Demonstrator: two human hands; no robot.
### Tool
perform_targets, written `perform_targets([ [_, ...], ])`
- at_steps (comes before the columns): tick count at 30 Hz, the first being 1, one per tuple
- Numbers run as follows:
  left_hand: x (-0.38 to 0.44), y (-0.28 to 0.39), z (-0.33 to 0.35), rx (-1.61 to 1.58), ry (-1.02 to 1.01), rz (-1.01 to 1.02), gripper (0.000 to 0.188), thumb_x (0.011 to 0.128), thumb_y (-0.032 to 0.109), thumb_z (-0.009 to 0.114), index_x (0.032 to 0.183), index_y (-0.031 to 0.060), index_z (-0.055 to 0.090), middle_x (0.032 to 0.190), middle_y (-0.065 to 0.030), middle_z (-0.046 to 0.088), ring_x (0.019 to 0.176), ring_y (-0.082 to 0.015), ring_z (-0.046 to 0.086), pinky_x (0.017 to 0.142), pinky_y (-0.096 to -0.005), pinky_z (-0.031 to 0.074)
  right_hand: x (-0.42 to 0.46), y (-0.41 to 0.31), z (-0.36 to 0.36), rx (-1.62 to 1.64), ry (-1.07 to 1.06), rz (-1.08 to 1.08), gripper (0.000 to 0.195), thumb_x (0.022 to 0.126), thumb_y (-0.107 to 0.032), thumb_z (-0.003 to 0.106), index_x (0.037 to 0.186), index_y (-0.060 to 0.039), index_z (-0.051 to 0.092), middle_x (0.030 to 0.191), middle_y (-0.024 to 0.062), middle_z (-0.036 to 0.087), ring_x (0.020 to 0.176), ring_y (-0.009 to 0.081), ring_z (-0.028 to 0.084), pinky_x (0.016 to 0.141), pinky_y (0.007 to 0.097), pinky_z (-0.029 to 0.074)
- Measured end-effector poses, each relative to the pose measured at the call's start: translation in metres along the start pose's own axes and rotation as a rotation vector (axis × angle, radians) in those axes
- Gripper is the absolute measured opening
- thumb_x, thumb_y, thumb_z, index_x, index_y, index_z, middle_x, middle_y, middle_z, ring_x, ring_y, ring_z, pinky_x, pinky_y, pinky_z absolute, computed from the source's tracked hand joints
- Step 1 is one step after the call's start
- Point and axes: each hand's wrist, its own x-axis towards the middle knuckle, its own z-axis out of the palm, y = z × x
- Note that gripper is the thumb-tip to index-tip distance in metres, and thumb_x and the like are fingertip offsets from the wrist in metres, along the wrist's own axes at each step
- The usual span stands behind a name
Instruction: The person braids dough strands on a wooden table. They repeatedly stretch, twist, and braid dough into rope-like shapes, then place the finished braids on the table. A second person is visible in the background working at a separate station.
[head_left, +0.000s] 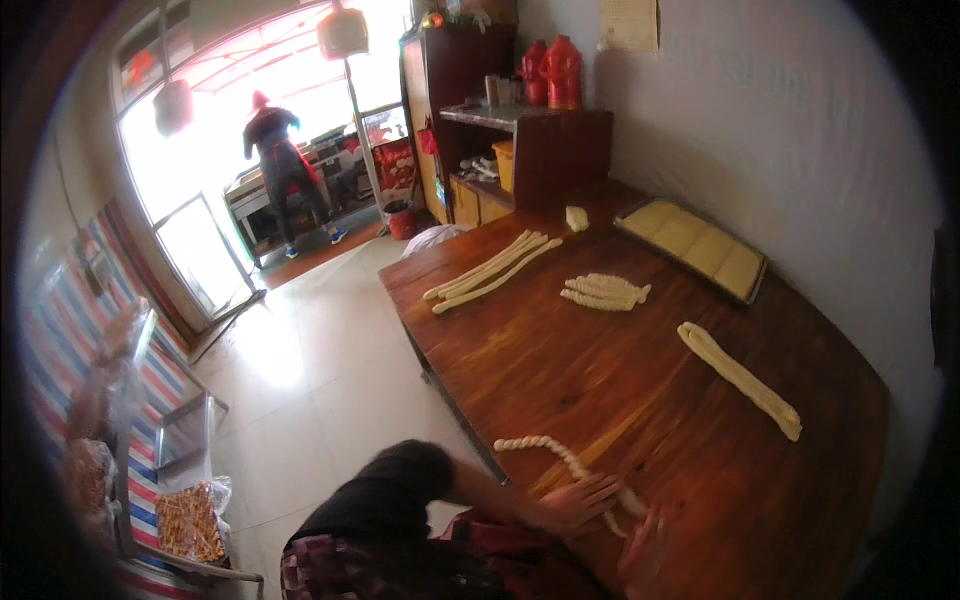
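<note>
A twisted rope of dough (551, 445) curves over the wooden table near its front edge. My left hand (579, 501) lies palm down on the rope, past its tightly twisted end. Beside it, my right hand (643, 551) touches the smoother end of the same dough, partly cut off by the dark lower rim. A short dough tail shows between the hands. Farther up the table are long dough strands (491, 270), a cluster of twisted dough pieces (606, 292), a small dough lump (577, 218) and a long folded dough strip (739, 379).
A metal tray of dough slabs (694, 247) stands along the wall. Behind the wooden table (525, 367) is a cabinet (562, 150) with red thermos flasks (562, 71). A person (277, 157) stands by the doorway. A bagged batch of brown fried pieces (189, 523) lies at lower left.
</note>
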Motion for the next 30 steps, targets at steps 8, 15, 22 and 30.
perform_targets([
  [8, 0.05, 0.001, -0.012, 0.225, 0.387, -0.418, 0.049, 0.098, 0.031, 0.045, 0.133, -0.0049, 0.046, 0.152, -0.0243, 0.024, 0.144, -0.0386, 0.016, 0.115, -0.0574, 0.015, 0.013, -0.006, -0.009, 0.064, -0.017, 0.271, 0.023, 0.095, -0.01, 0.048, 0.11, 0.0048, 0.056, 0.123, 0.0263, 0.055, 0.111, 0.0409, 0.053, 0.092, 0.0456, 0.045],
  [15, 0.002, 0.019, -0.002, 0.004, 0.036, -0.188, 0.051, 0.097, 0.035, 0.049, 0.129, -0.0047, 0.048, 0.153, -0.0247, 0.021, 0.143, -0.0405, 0.016, 0.116, -0.0545, 0.015, -0.012, -0.021, -0.024, -0.073, 0.038, 0.031, 0.027, 0.094, -0.011, 0.051, 0.114, 0.0057, 0.058, 0.124, 0.0221, 0.057, 0.113, 0.0384, 0.054, 0.094, 0.0475, 0.043],
  [22, 0.032, -0.005, 0.03, 0.069, 0.262, -0.125, 0.06, 0.098, 0.04, 0.043, 0.136, -0.0062, 0.043, 0.151, -0.0251, 0.025, 0.143, -0.0411, 0.016, 0.116, -0.0528, 0.016, 0.005, -0.02, -0.02, -0.115, 0.011, 0.079, 0.027, 0.092, -0.011, 0.055, 0.112, 0.0064, 0.057, 0.106, 0.018, 0.06, 0.098, 0.0363, 0.053, 0.091, 0.0492, 0.041],
  [30, 0.043, 0.011, -0.005, -0.116, 0.044, -0.507, 0.049, 0.098, 0.03, 0.042, 0.128, -0.0072, 0.049, 0.151, -0.0281, 0.023, 0.142, -0.0462, 0.012, 0.116, -0.0571, 0.011, 0.008, -0.004, -0.004, 0.09, -0.017, 0.25, 0.019, 0.09, -0.012, 0.057, 0.1, 0.0038, 0.058, 0.123, 0.0178, 0.053, 0.097, 0.0334, 0.053, 0.1, 0.0473, 0.038],
])
